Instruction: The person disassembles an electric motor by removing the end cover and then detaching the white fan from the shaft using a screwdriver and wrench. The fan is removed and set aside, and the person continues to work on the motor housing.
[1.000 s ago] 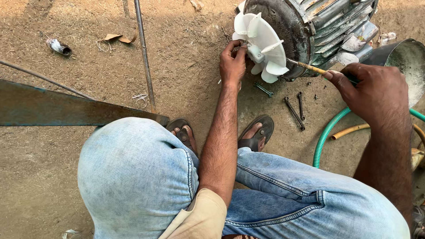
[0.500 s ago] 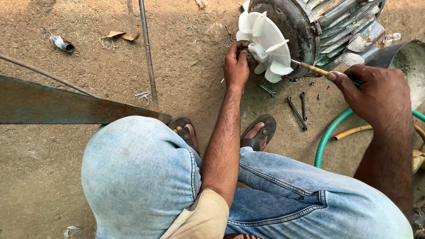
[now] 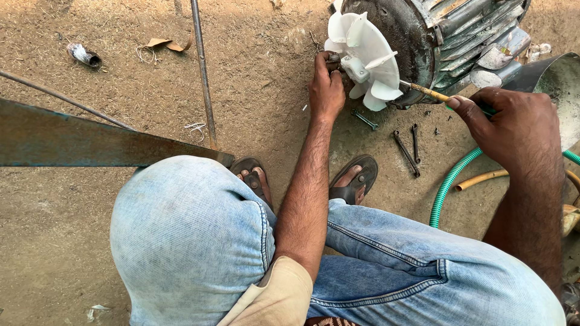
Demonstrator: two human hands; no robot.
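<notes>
Our left hand grips the lower left edge of the white plastic fan, fingers curled onto a blade. Our right hand is closed around a screwdriver, its tip reaching in behind the fan, against the grey motor housing. Below, between both hands, spanners lie on the dirt. A green hose curves under our right wrist. Nearer us, sandalled feet and denim knees. Far left of our left hand, a thin metal rod and a rusty flat bar.
</notes>
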